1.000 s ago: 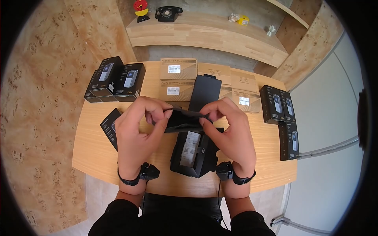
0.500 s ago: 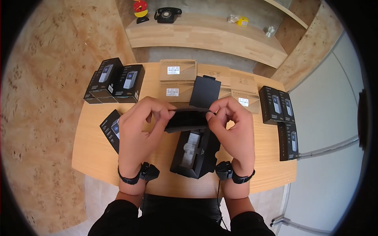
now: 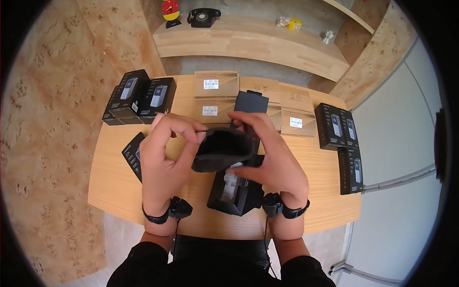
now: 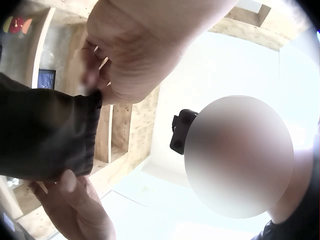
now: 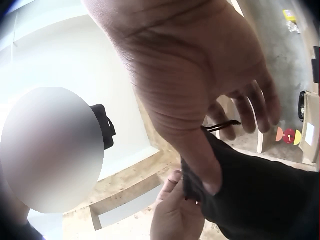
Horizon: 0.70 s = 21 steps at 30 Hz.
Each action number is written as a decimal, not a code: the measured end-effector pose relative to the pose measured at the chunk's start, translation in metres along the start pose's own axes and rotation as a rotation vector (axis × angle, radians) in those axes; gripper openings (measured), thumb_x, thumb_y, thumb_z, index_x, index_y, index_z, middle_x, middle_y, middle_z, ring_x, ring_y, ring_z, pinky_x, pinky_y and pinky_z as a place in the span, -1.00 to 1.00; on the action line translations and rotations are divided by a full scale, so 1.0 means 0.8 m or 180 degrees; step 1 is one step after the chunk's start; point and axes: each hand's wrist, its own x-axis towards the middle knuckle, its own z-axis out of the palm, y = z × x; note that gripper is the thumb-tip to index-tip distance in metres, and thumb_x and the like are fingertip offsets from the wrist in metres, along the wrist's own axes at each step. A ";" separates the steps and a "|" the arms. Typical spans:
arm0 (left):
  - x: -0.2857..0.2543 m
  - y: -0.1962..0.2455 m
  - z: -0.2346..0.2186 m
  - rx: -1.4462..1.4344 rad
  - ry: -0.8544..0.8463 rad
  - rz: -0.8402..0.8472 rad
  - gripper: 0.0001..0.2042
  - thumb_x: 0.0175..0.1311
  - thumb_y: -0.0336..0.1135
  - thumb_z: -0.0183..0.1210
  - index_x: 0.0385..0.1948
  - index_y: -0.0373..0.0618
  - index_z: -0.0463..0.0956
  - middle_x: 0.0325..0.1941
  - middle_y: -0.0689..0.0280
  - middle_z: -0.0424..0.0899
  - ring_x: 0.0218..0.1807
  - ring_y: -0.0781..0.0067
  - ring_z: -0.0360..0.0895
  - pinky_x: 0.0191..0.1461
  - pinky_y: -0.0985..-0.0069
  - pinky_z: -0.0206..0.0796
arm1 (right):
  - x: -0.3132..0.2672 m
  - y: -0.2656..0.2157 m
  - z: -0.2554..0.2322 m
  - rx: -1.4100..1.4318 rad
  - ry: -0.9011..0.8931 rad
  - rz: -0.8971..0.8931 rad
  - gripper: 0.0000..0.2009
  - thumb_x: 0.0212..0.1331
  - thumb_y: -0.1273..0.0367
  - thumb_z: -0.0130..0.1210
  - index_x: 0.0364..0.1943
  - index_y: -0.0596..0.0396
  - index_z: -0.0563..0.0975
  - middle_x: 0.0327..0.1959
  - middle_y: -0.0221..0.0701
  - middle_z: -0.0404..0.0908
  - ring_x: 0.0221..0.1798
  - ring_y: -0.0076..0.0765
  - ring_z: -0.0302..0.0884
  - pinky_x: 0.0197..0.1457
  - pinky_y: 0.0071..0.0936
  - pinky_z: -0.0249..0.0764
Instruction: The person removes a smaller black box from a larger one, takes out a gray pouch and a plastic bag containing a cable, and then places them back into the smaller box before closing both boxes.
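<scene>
A black drawstring pouch is held up over the table with its mouth gaping toward me. My left hand pinches the pouch's rim between thumb and fingertips. Across from it, my right hand spreads around the other side. Its thumb lies straight along the pouch in the right wrist view, its fingers extended beyond, near a short dark cord loop. Below the pouch stands an opened black box, its long flap raised and a white printed label inside. The pouch hides part of this box.
A black product box lies beside my left hand. Similar boxes are stacked at the back left and the right edge. Brown cartons line the back of the table. A shelf behind bears a black telephone.
The pouch's mouth has widened from a narrow slit to a round opening. My right hand has let go of the rim and spread its thumb and fingers; the left keeps its pinch.
</scene>
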 end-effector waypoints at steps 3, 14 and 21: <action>-0.002 0.005 -0.004 -0.0253 -0.0002 -0.0045 -0.78 0.18 -0.75 0.26 -0.35 -0.16 0.48 -0.26 0.24 0.77 -0.18 0.45 0.62 0.00 0.53 0.42 | 0.004 0.012 0.005 -0.0063 0.0129 -0.0105 -0.32 -0.16 0.53 0.55 0.19 0.09 0.54 0.16 -0.24 0.56 0.19 -0.08 0.59 0.21 -0.32 0.54; -0.002 -0.001 -0.002 -0.2072 0.0146 -0.0527 -0.83 0.45 -0.65 0.09 -0.05 -0.20 0.38 -0.18 0.16 0.67 -0.14 0.50 0.60 0.02 0.58 0.42 | -0.001 0.023 0.008 0.0796 0.0135 -0.0039 -0.73 0.00 0.65 0.33 -0.26 0.14 0.50 -0.29 -0.42 0.68 -0.15 -0.47 0.66 -0.02 -0.50 0.53; 0.001 0.002 0.000 -0.2222 -0.0114 -0.1033 -0.59 0.40 -0.47 0.25 0.23 -0.24 0.38 -0.05 0.24 0.67 -0.03 0.51 0.56 0.16 0.51 0.35 | -0.005 0.013 0.006 0.1713 0.0981 0.0001 -0.74 0.16 0.72 0.22 -0.32 0.07 0.41 -0.34 -0.55 0.60 -0.20 -0.73 0.53 -0.05 -0.67 0.44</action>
